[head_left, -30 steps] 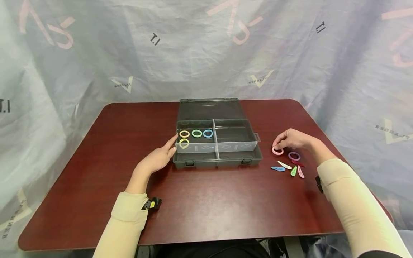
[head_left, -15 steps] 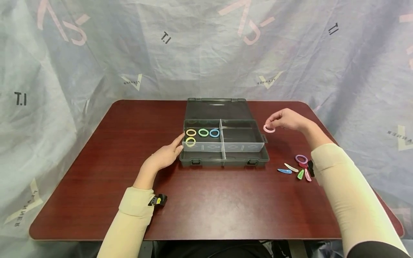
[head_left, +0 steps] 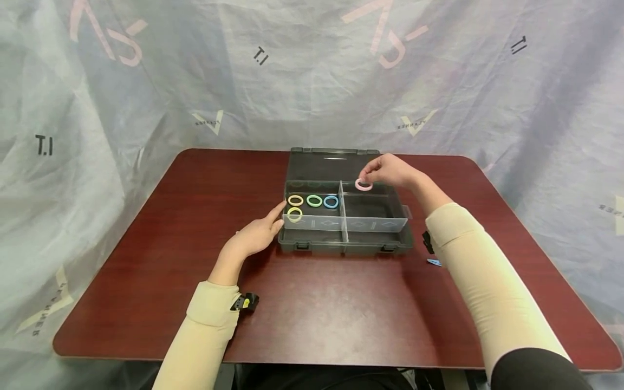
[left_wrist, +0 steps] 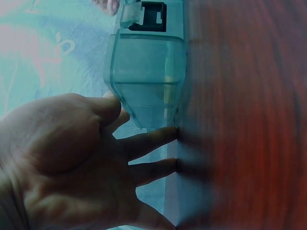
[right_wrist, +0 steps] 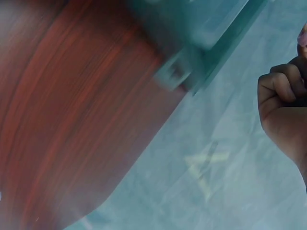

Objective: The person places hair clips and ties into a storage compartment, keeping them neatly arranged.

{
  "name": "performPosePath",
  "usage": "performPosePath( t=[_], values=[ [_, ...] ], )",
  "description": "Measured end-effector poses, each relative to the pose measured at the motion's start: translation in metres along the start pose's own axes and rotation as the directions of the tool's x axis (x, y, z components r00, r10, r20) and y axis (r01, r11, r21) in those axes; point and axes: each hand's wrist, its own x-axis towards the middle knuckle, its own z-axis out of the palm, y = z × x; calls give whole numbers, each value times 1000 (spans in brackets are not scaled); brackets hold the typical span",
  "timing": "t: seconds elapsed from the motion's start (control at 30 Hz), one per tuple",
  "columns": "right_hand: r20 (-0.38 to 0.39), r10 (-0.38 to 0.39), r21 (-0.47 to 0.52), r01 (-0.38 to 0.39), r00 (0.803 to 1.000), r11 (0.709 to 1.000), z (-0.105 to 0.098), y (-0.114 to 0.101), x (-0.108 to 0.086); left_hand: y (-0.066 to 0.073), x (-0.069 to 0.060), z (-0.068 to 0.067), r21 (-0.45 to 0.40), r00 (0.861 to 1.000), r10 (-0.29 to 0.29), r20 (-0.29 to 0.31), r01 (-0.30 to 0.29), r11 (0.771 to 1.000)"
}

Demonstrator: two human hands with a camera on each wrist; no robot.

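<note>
In the head view my right hand [head_left: 390,170] pinches a pink ring-shaped hair tie [head_left: 363,185] above the back right compartment of a grey see-through divided box [head_left: 346,249]. Its lid [head_left: 322,165] lies back, opened. The back left compartment contains an orange-yellow hair tie [head_left: 295,196], a green hair tie [head_left: 314,201], a blue hair tie [head_left: 331,202] and a yellow hair tie [head_left: 294,219]. My left hand [head_left: 255,235] touches the box's left side with fairly straight fingers; in the left wrist view several fingertips [left_wrist: 170,165] meet the tabletop beside the box.
A blue hair clip [head_left: 434,262] shows on the dark red table [head_left: 341,309], partly hidden by the right sleeve [head_left: 468,254]. A printed grey sheet [head_left: 312,81] hangs behind the table. A side latch [head_left: 407,211] sticks out from the box's right wall.
My right hand has picked the pink hair tie up off the table and carried it left over the box. The left hand stays at the box's side. The head view has shifted slightly.
</note>
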Motion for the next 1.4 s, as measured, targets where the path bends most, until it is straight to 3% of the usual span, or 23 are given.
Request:
performPosePath(
  t=[0.47, 1.1, 1.4],
  values=[
    [94, -76, -12, 78, 993, 997, 52, -42, 37, 11, 1, 6, 0, 999, -40, 4, 40, 999],
    [229, -74, -136, 108, 970, 985, 87, -52, 52, 18, 3, 12, -9, 997, -80, 12, 80, 997],
    [236, -69, -243, 127, 969, 962, 99, -55, 52, 19, 3, 12, 3, 997, -83, 10, 83, 997]
  ],
)
